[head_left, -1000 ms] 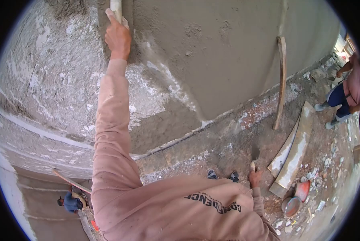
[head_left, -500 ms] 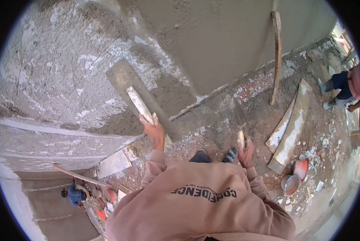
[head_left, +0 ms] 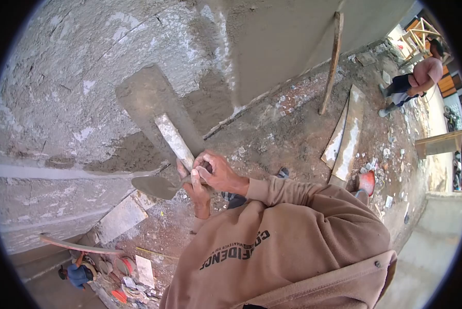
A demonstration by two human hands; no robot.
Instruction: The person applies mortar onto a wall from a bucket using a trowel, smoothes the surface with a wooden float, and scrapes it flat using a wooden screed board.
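Note:
My left hand (head_left: 196, 194) is closed round the lower end of the pale handle of a large plastering float (head_left: 143, 95). The float's long, mortar-covered board is at the rough wall (head_left: 87, 67), its face turned away from me. Against my left hand presses my right hand (head_left: 219, 172), with its fingers curled and bent at the left thumb. A pointing trowel (head_left: 156, 187) sticks out leftward from between the hands, its grey blade below the float. My right hand appears to hold its handle, which the fingers mostly hide.
Smooth wet plaster covers the wall (head_left: 277, 46) farther right. A wooden stick (head_left: 332, 64) leans there, near two boards (head_left: 349, 134) on the rubble-strewn ground. A red bucket (head_left: 366, 181) stands beside my sleeve. One person (head_left: 421, 77) stands at right; another (head_left: 77, 273) works at lower left.
My right hand has come up and left from beside my leg to meet my left hand, bringing the trowel across. The float has shifted slightly left, and my view has turned.

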